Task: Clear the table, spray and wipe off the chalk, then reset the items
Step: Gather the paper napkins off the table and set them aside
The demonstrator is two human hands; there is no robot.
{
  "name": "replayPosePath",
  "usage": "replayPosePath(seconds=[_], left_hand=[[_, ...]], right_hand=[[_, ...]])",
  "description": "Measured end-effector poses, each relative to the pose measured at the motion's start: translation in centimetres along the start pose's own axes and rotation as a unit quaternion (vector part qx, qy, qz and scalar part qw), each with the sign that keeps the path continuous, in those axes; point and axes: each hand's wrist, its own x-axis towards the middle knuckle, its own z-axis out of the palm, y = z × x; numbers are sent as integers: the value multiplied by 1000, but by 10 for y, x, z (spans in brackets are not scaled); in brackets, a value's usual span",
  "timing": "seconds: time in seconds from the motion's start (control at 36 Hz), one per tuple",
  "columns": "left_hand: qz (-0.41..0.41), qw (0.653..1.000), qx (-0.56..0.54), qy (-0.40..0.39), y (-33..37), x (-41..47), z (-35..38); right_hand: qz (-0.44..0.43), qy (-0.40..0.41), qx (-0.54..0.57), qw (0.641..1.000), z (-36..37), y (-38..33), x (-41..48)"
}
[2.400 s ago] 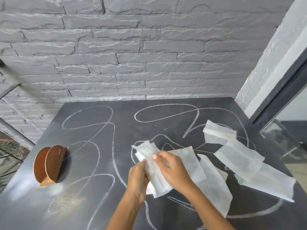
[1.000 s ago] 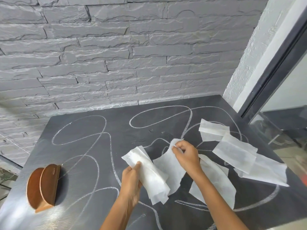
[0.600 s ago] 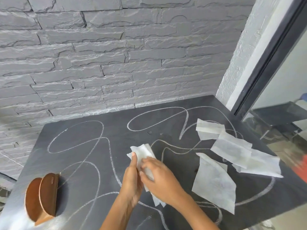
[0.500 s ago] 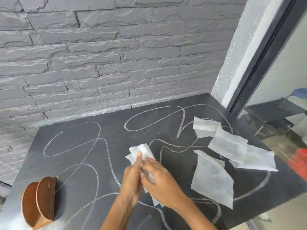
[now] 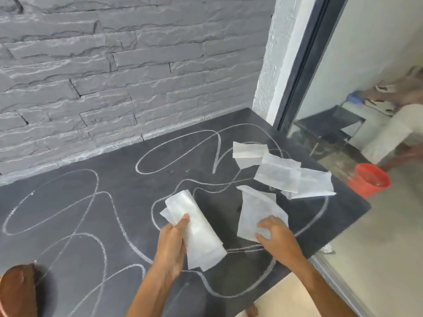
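On the dark table point(image 5: 128, 184), set against a grey brick wall point(image 5: 114, 65):

- Chalk lines point(image 5: 96, 197): white loops across nearly the whole top, unwiped, running under the napkins and close to the near and right edges.
- Left hand point(image 5: 170, 245): closed, thumb on top, gripping a folded stack of napkins point(image 5: 196, 229) near the table's middle front. The stack juts up and away from the hand, its far end above the surface or resting on it; cannot tell which.
- Right hand point(image 5: 275, 234): fingers spread and curled, fingertips pressing down on the near edge of a loose napkin point(image 5: 256, 213) that lies flat. Not closed around it.
- Three more napkins point(image 5: 279, 177): overlapping, strewn toward the right rear corner; the outermost reaches almost to the right edge.
- Brown holder point(image 5: 18, 291): wooden, at the front left corner, cut off by the frame.
- Open room: left half of the top carries chalk only; a wide bare stretch lies between holder and left hand.
- Edges: rear edge meets the wall; right rear corner abuts a dark window frame point(image 5: 304, 65); front right corner overhangs pale floor.
- Beyond the glass: red bucket point(image 5: 368, 179), well apart from the table.
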Motion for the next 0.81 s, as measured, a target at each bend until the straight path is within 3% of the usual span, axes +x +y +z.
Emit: replayPosePath(seconds=[0.14, 0.28, 0.42, 0.58, 0.67, 0.81], left_hand=[[-4, 999, -18, 26, -9, 6, 17], [-1, 998, -31, 47, -14, 8, 33], [6, 997, -33, 76, -18, 12, 48], [6, 994, -23, 108, -20, 14, 67], [6, 992, -25, 125, -20, 14, 79], [13, 990, -16, 140, -17, 13, 105]], right_hand=[[-46, -81, -71, 993, 6, 32, 6], [-93, -66, -71, 991, 15, 41, 16], [29, -76, 148, 986, 4, 36, 42], [121, -104, 435, 886, -38, 3, 82], [92, -133, 485, 859, -61, -19, 95], [-41, -170, 469, 866, -85, -56, 97]])
